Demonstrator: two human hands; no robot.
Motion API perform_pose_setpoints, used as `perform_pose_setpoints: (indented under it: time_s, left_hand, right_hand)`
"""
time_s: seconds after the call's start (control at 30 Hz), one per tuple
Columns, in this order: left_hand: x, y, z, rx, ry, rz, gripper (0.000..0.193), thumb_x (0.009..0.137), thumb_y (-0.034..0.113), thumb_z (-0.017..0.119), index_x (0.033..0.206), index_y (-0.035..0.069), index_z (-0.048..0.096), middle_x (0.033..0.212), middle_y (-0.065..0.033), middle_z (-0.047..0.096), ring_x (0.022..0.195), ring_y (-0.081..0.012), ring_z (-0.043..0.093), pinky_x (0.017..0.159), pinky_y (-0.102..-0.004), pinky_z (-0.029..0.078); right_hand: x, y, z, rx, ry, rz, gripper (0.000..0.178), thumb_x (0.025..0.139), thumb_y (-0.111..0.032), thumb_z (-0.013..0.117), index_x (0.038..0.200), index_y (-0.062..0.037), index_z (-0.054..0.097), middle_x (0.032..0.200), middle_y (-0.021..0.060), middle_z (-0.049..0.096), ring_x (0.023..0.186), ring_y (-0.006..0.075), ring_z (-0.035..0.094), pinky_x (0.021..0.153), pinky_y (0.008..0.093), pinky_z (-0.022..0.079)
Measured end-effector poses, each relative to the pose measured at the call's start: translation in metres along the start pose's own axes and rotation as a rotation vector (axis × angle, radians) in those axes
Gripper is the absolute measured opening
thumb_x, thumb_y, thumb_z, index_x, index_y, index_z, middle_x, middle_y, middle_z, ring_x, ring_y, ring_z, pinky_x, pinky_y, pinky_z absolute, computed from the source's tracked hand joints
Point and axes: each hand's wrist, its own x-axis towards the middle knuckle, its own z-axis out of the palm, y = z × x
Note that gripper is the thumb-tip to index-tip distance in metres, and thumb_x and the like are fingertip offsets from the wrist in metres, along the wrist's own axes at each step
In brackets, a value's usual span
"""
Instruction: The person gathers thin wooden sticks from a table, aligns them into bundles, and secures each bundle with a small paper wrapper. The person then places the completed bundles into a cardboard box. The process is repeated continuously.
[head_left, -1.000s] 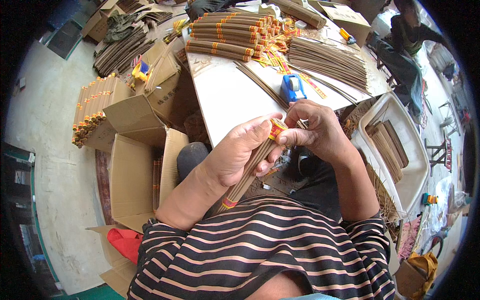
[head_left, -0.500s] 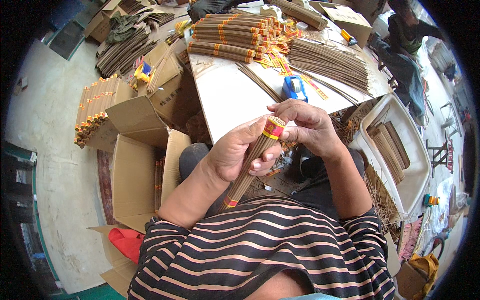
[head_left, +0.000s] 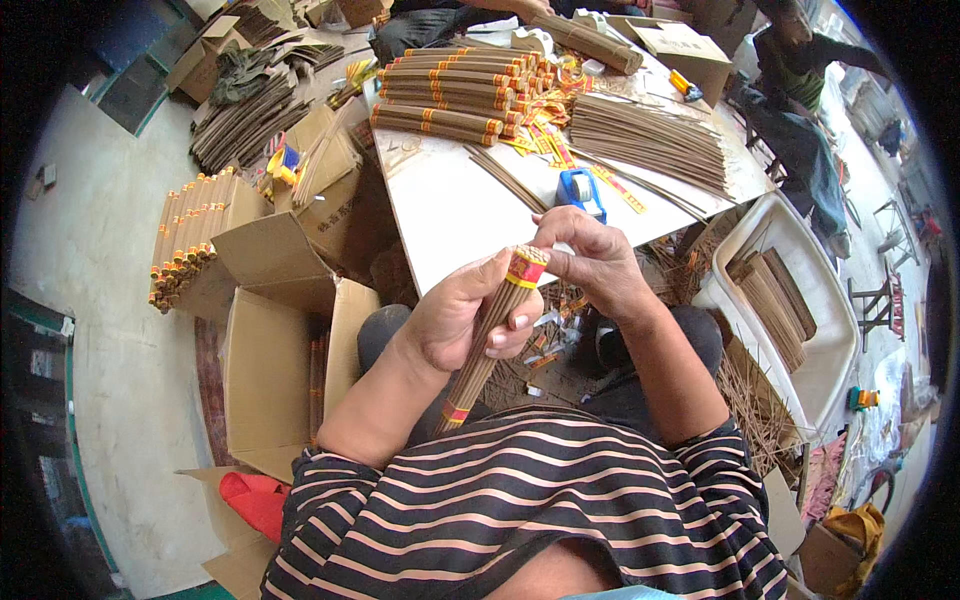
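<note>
My left hand (head_left: pixel 466 312) is wrapped round a bundle of brown incense sticks (head_left: pixel 480 355), held slanting in front of my striped shirt. A red and yellow paper band (head_left: pixel 526 266) circles its upper end, and another band (head_left: pixel 455 413) sits near the lower end. Beside the upper band, the thumb and fingers of my right hand (head_left: pixel 596 258) are pinched together at its edge. A small pale bit shows between them, too small to name. Just beyond my right hand, a blue tape dispenser (head_left: pixel 581 194) stands on the white table (head_left: pixel 430 200).
Banded incense bundles (head_left: pixel 440 100) are stacked on the table, near loose sticks (head_left: pixel 650 145) and paper strips (head_left: pixel 540 140). Left of me are an open cardboard box (head_left: pixel 270 370) and more stacked bundles (head_left: pixel 195 225). A white tub (head_left: pixel 840 330) stands right. Another person's hand (head_left: pixel 525 8) shows beyond the table.
Both hands and the bundle have shifted slightly left in the picture. My right fingers have drawn up a little at the upper band. Another person's hand has come into view at the far edge.
</note>
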Motion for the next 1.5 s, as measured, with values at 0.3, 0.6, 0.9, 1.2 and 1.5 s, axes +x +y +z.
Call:
perform_pose_setpoints:
  time_s: [0.3,0.6,0.9,1.2,1.5]
  left_hand:
    - [0.011,0.058,0.059,0.706,0.141,0.753,0.037,0.094,0.033,0.046,0.115,0.003,0.05,0.076,-0.0049,0.057,0.059,-0.0101,0.053,0.054,-0.0212,0.044]
    - [0.028,0.066,0.012,1.206,0.373,1.056,0.03,0.087,0.024,0.06,0.105,0.003,0.048,0.097,-0.0085,0.06,0.087,-0.0137,0.057,0.081,-0.0298,0.047]
    - [0.018,0.081,0.015,1.257,0.536,0.957,0.04,0.085,0.022,0.064,0.113,0.0,0.046,0.102,-0.0086,0.06,0.092,-0.012,0.056,0.084,-0.0262,0.046]
    - [0.01,0.1,0.005,1.267,0.46,0.892,0.027,0.085,0.024,0.063,0.097,0.001,0.054,0.086,-0.0077,0.063,0.08,-0.0141,0.06,0.077,-0.0293,0.05]
    - [-0.014,0.122,0.01,0.711,0.547,1.198,0.035,0.088,0.035,0.055,0.087,0.0,0.052,0.075,-0.0147,0.061,0.072,-0.0251,0.062,0.072,-0.0374,0.053]
  right_hand:
    - [0.0,-0.004,0.04,0.205,-0.155,0.064,0.066,0.075,-0.02,0.072,0.129,-0.0022,0.039,0.121,0.0141,0.049,0.117,0.0232,0.044,0.102,0.0364,0.032]
    - [0.035,0.04,0.048,-0.206,0.007,0.143,0.036,0.082,-0.017,0.066,0.114,-0.0068,0.053,0.088,0.0072,0.06,0.074,0.0131,0.055,0.065,0.0283,0.048]
    - [0.05,0.041,0.059,-0.23,-0.04,0.157,0.032,0.082,-0.014,0.065,0.111,-0.0068,0.054,0.088,0.0054,0.06,0.079,0.0131,0.054,0.072,0.0288,0.046]
    - [0.061,0.049,0.055,-0.203,-0.147,0.222,0.032,0.081,-0.015,0.067,0.109,-0.0052,0.055,0.084,0.0056,0.061,0.078,0.0115,0.055,0.072,0.0277,0.046]
    - [0.044,0.012,0.031,-0.139,-0.001,0.074,0.038,0.092,-0.019,0.049,0.126,-0.0022,0.044,0.119,0.0149,0.053,0.112,0.0225,0.05,0.099,0.0364,0.035]
